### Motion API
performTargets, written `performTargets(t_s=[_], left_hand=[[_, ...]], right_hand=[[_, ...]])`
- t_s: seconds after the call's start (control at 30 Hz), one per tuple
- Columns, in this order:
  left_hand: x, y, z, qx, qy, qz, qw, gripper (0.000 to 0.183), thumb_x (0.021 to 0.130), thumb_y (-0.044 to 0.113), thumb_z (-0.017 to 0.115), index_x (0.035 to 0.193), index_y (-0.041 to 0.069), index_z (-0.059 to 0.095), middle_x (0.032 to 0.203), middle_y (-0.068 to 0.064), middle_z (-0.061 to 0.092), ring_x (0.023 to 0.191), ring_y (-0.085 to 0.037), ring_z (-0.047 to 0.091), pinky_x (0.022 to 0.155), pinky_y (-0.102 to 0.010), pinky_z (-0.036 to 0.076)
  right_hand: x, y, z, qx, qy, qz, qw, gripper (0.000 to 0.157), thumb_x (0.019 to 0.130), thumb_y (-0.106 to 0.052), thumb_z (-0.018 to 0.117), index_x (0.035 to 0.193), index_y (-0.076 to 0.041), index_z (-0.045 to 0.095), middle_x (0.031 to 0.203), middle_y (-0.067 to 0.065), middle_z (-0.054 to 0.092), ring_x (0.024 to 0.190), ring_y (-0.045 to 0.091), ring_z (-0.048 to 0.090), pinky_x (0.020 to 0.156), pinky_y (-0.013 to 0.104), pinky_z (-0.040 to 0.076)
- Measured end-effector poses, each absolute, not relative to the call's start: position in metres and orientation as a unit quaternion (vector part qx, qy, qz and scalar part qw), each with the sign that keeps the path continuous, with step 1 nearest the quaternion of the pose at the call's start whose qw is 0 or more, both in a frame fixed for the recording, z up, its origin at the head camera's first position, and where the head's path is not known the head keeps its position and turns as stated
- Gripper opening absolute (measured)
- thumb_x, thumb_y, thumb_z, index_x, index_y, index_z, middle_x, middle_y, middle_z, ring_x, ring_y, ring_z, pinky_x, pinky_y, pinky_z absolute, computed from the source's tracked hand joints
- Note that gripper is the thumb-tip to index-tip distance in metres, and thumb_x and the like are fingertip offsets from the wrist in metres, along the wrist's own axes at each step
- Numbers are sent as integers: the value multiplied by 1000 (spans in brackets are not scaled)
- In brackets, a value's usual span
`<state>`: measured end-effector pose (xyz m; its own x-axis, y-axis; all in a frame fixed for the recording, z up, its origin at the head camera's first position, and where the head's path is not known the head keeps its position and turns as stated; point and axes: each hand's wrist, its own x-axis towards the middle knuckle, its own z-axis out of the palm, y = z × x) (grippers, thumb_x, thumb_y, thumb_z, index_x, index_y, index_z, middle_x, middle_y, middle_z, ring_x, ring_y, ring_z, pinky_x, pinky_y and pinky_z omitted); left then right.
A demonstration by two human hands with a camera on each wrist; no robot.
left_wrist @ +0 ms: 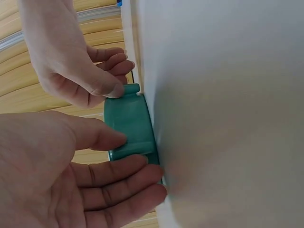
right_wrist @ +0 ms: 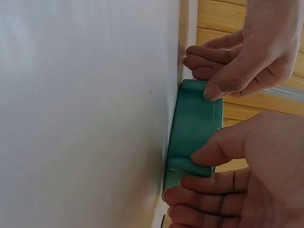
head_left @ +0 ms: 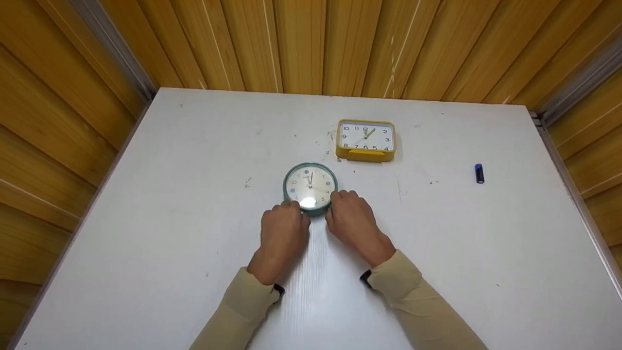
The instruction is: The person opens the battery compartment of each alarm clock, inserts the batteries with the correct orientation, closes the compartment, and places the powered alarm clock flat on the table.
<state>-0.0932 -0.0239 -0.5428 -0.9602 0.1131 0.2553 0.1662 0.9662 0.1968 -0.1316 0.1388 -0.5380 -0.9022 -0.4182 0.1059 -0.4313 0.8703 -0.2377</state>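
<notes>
A round green alarm clock point(head_left: 311, 186) lies face up on the white table, its pale dial toward the head camera. My left hand point(head_left: 282, 228) grips the lower left of its rim, and my right hand point(head_left: 354, 218) holds the lower right. In the left wrist view, the thumb of my left hand point(left_wrist: 71, 166) presses the green casing point(left_wrist: 128, 118) by a small foot, with the fingers around its side. The right wrist view shows my right hand point(right_wrist: 256, 166) pinching the casing point(right_wrist: 194, 123) at the other foot. Fingers hide parts of the rim.
Behind and right of the green clock, a yellow rectangular alarm clock point(head_left: 366, 140) rests on the table point(head_left: 146, 233). A small dark cylinder with a blue end point(head_left: 479, 173) lies farther right. Yellow wood-look panels point(head_left: 301, 43) border the table's back and sides.
</notes>
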Motion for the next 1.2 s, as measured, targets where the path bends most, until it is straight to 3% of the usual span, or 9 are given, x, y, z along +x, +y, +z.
performTargets(t_s=[0.2, 0.5, 0.73, 0.93, 1.2], left_hand=[[-94, -27, -543, -87, -990, -26, 109, 17, 95, 6, 71, 93, -10, 74, 70, -15, 67, 64, -26, 69, 56, -40, 56], [-103, -35, -539, -65, -988, -82, 110, 14, 94, 4, 70, 88, -9, 73, 68, -15, 64, 62, -27, 68, 54, -42, 56], [-114, -45, -536, -53, -992, -75, 86, 16, 97, 3, 67, 94, -12, 73, 73, -17, 66, 68, -29, 71, 58, -44, 58], [-119, -51, -535, -49, -994, -46, 83, 16, 96, 4, 69, 92, -11, 73, 73, -17, 67, 69, -30, 71, 60, -46, 59], [-132, -57, -532, -45, -995, -46, 79, 16, 98, 4, 68, 93, -11, 73, 76, -20, 69, 71, -31, 73, 62, -46, 60]], right_hand=[[-130, 130, -537, 225, -971, 83, 24, 20, 100, -9, 64, 106, 10, 67, 91, 22, 68, 85, 37, 66, 73, 50, 56], [-137, 118, -536, 227, -972, 44, 36, 23, 102, -11, 63, 110, 10, 67, 97, 23, 69, 90, 36, 67, 75, 49, 57], [-149, 101, -531, 214, -976, 28, -7, 31, 106, -16, 61, 122, 10, 66, 108, 23, 69, 100, 36, 66, 84, 49, 57], [-155, 85, -528, 199, -979, -3, -36, 35, 105, -19, 62, 126, 9, 64, 111, 22, 68, 103, 34, 64, 90, 48, 55], [-164, 72, -528, 183, -982, -31, -21, 37, 102, -24, 67, 123, 5, 65, 110, 19, 68, 103, 30, 63, 91, 45, 54]])
